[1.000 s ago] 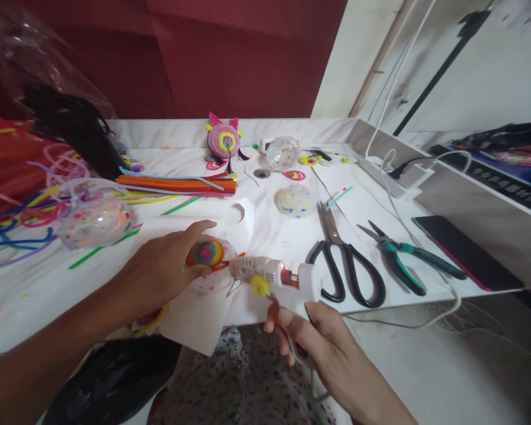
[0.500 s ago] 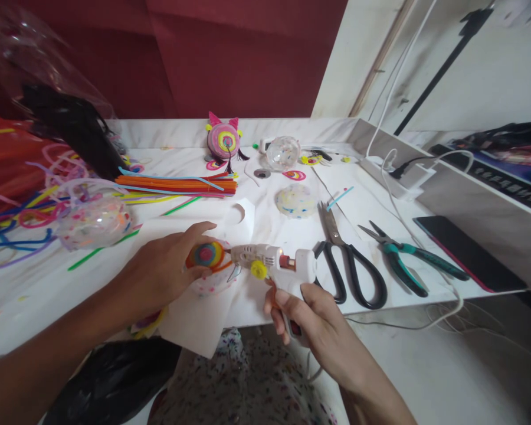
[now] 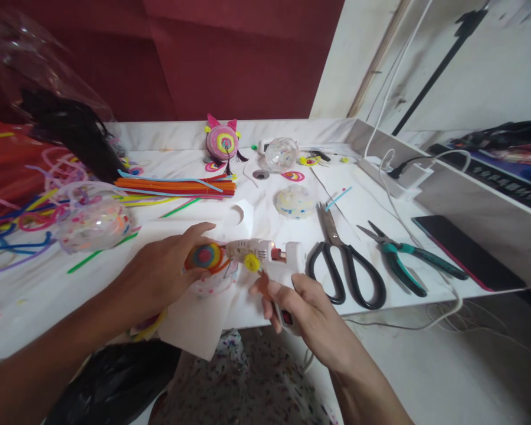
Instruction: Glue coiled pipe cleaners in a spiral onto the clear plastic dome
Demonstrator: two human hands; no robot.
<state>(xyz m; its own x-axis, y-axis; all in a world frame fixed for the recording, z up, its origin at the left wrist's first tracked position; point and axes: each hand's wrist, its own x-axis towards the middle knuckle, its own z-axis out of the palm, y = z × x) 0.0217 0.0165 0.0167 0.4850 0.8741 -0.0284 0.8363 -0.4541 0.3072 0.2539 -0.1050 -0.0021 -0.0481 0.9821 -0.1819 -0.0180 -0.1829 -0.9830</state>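
My left hand point(image 3: 170, 260) is closed round a clear, speckled ball point(image 3: 215, 282). On the ball sits a coiled disc of pipe cleaner point(image 3: 205, 256) in rainbow colours, with an orange outer strand loose on its right side. In my right hand point(image 3: 307, 304) is a white hot glue gun point(image 3: 287, 255), fingers wrapped round its handle. Its nozzle points left and reaches the disc's right edge; whether it touches cannot be told. White paper point(image 3: 199, 324) lies beneath the ball.
To the right lie black-handled scissors point(image 3: 334, 236), green-handled pliers point(image 3: 396, 251) and a phone point(image 3: 462, 251). Pipe cleaners point(image 3: 177, 186) are bundled back left. Another speckled ball point(image 3: 95, 224), a speckled dome point(image 3: 295, 202) and a pink eared ornament point(image 3: 222, 141) stand around.
The glue gun has moved slightly left with my right hand, its nozzle closer in over the coiled disc. My left hand and the ball have hardly moved.
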